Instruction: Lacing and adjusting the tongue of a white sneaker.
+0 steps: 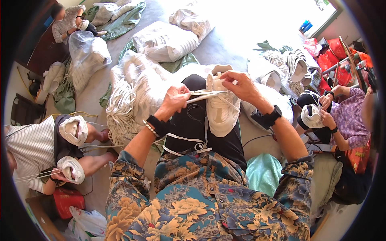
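Head view: a white shoe (pixel 222 108) rests on your lap, centre. Your left hand (pixel 175 100) pinches white laces (pixel 205 95) taut; your right hand (pixel 240 85) grips the shoe's far end. Slack grip could let the laces slip free.

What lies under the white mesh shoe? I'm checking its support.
The white mesh shoe rests on a black-trousered knee. The sole underneath is hidden; so is the shoe's inside.

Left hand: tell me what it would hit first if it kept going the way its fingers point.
Probably the white shoe on the lap: the left hand points right along the laces toward it, though depth is unclear.
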Motion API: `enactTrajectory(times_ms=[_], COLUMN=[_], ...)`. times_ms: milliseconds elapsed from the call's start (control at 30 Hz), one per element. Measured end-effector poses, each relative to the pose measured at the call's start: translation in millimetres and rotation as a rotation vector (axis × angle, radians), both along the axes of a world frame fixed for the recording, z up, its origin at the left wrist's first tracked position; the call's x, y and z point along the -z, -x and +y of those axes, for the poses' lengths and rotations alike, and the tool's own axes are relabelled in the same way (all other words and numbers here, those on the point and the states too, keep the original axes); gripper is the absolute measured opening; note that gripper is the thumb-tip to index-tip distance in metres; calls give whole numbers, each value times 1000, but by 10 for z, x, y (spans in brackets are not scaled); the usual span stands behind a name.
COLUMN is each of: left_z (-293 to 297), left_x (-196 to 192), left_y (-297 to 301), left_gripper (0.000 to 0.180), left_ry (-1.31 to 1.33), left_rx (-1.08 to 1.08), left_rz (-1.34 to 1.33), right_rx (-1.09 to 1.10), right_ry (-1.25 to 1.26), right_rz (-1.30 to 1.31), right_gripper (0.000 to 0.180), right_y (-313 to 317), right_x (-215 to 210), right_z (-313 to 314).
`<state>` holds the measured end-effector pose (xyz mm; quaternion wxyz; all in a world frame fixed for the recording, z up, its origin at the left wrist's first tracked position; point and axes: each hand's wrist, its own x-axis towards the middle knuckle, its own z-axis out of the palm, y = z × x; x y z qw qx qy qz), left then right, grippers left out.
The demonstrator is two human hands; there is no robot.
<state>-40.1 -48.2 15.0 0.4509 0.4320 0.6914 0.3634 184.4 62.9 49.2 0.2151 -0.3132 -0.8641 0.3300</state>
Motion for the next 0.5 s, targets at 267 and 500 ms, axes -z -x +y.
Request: enactTrajectory(times_ms=[267,500], left_z=[63,265], left_x=[-368,-22], left_y=[-340,-483], left_gripper=[11,10], left_ry=[-166,-328], left_rx=[154,183], left_rz=[-152,-44], right_rx=[-81,34], right_ry=[354,110], right_rz=[81,-7], right_gripper=[11,13], right_y=[244,45], right_x=[-120,-110], right_z=[-207,-104])
